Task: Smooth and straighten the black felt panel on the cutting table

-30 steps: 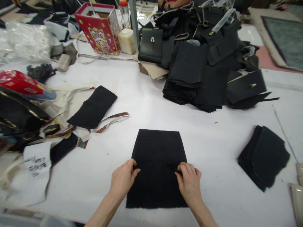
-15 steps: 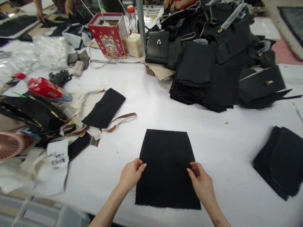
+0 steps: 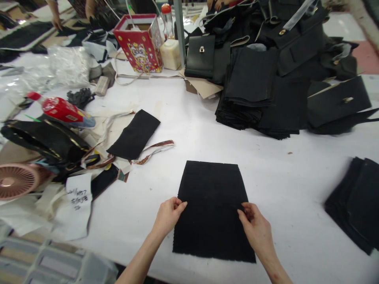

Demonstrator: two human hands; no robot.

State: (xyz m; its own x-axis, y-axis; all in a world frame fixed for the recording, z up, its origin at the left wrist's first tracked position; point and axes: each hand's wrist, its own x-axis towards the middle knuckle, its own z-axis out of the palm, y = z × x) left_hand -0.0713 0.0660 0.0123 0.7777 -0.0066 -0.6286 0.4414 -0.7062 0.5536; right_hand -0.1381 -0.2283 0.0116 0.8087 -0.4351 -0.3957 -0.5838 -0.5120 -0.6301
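Note:
A black fabric panel (image 3: 213, 221) with jagged lower and side edges lies on the white table in front of me, narrower at its far end. My left hand (image 3: 169, 215) pinches its left edge between thumb and fingers. On the opposite edge, my right hand (image 3: 257, 225) grips the panel the same way, thumb on top and fingertips partly hidden. Beyond the panel, to the right, sits a thick stack of black pieces (image 3: 250, 79). Another black stack (image 3: 359, 205) lies at the far right.
Black bags (image 3: 199, 57) are heaped at the back. A red box (image 3: 140, 47) stands near a metal post. On the left are a red bottle (image 3: 62, 109), a pink fan (image 3: 17, 181), scraps and a grey crate (image 3: 50, 260). Another person's hands show at the upper left.
The view has shifted slightly, so most things appear a little farther right. Both hands keep the same hold on the panel.

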